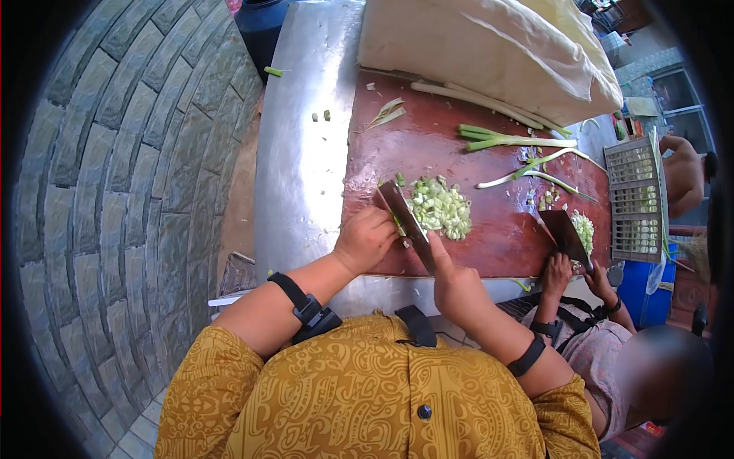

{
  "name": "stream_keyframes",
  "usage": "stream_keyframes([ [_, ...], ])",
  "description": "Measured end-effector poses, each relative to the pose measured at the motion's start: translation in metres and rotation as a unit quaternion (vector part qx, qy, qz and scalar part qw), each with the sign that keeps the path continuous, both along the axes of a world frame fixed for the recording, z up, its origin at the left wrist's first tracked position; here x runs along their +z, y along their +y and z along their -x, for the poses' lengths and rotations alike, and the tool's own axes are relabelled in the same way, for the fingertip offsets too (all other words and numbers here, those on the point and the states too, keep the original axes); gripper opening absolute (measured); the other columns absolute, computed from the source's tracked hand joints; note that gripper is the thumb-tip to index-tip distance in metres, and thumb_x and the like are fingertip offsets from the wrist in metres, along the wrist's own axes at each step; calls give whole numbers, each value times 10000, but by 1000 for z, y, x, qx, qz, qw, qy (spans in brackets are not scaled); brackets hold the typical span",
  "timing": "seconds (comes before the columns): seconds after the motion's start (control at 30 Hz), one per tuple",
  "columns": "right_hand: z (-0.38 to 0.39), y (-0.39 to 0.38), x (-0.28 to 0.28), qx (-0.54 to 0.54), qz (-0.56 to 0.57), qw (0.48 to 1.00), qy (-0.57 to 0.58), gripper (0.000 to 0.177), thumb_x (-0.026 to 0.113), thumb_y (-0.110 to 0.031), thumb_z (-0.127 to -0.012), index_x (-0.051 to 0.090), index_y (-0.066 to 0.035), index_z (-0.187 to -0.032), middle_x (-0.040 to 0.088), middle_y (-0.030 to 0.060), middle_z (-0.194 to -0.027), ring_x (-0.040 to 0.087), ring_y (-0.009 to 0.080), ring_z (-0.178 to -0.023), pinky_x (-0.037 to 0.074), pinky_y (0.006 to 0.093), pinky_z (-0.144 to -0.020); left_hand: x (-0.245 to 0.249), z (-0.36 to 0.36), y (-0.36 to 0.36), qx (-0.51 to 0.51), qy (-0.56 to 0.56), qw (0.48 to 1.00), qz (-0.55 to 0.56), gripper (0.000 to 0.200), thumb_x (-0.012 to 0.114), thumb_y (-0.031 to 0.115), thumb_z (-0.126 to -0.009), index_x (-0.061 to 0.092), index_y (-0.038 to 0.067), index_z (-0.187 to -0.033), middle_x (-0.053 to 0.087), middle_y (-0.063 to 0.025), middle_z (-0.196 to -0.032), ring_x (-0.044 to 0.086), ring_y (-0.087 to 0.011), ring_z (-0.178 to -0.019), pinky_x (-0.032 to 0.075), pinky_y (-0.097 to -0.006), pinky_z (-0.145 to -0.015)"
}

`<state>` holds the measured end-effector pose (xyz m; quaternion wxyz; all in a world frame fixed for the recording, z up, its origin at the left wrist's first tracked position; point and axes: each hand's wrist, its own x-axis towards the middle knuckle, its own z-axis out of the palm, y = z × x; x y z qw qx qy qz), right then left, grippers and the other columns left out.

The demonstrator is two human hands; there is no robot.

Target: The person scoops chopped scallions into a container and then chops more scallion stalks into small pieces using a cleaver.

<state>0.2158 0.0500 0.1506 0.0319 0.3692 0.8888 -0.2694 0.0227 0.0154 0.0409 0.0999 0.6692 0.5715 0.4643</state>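
Note:
My right hand (453, 281) is closed on the handle of a dark cleaver (407, 222), its blade standing on the red board (382, 161). Close to the blade's left side, my left hand (368, 239) has its fingers curled on green onion stalks (397, 222), mostly hidden by the hand and blade. A pile of chopped green onion (441, 208) lies just right of the blade. Farther back on the board are whole green onions (512, 141).
At right, a co-worker's hands (560, 272) are at another cleaver (564, 232) beside chopped onion (583, 230). A grey crate (633, 200) stands at the board's right end, a white cloth (489, 46) behind, a brick wall (115, 191) left.

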Motion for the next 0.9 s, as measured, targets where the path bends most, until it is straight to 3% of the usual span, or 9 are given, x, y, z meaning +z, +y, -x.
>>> stream_keyframes([
  [0.13, 12, 7, -23, 7, -19, 1000, 11, 724, 479, 24, -733, 255, -27, -1420, 581, 224, -603, 584, 397, -540, 461, 492, -525, 1, -1, -1, -10, 7, 1000, 3, 63, 647, 55, -697, 632, 51, -758, 579, -59, -814, 565, -247, -794, 483, -337, -705],
  [0.37, 24, 19, -50, -112, 7, 980, 166, 674, 509, -14, -812, 244, -51, -1430, 574, 242, -633, 586, 421, -582, 463, 494, -558, 3, -1, -2, -28, 10, 1000, 9, 118, 677, 35, -675, 609, 42, -771, 592, -92, -859, 576, -280, -790, 491, -354, -705],
  [0.47, 19, 18, -43, -120, -2, 977, 174, 666, 509, -15, -814, 248, -41, -1426, 577, 251, -649, 586, 428, -599, 461, 498, -570, 7, 1, -4, -22, 9, 1000, 5, 140, 687, 48, -675, 605, 45, -788, 591, -93, -913, 576, -281, -816, 490, -357, -715],
  [0.57, 16, 15, -25, -91, -19, 985, 145, 652, 501, -4, -811, 264, -30, -1418, 581, 256, -656, 588, 430, -604, 459, 502, -569, 24, 4, -7, -3, 36, 999, 34, 175, 708, 104, -665, 624, 62, -813, 587, -72, -954, 566, -257, -896, 474, -360, -786],
  [0.77, 6, -4, 6, -51, 2, 998, 48, 669, 464, 19, -786, 248, -19, -1418, 584, 265, -652, 584, 432, -585, 456, 518, -567, 24, 5, -14, 37, 0, 997, 68, 260, 763, 157, -632, 606, 50, -809, 599, -95, -963, 573, -285, -836, 473, -362, -753],
  [0.9, 4, -11, 6, -41, 28, 999, -6, 690, 452, 25, -771, 226, -10, -1422, 589, 257, -646, 586, 426, -574, 460, 518, -564, 10, 3, -11, 5, 15, 998, 68, 193, 732, 116, -662, 607, 42, -789, 598, -100, -895, 573, -289, -820, 477, -366, -731],
])
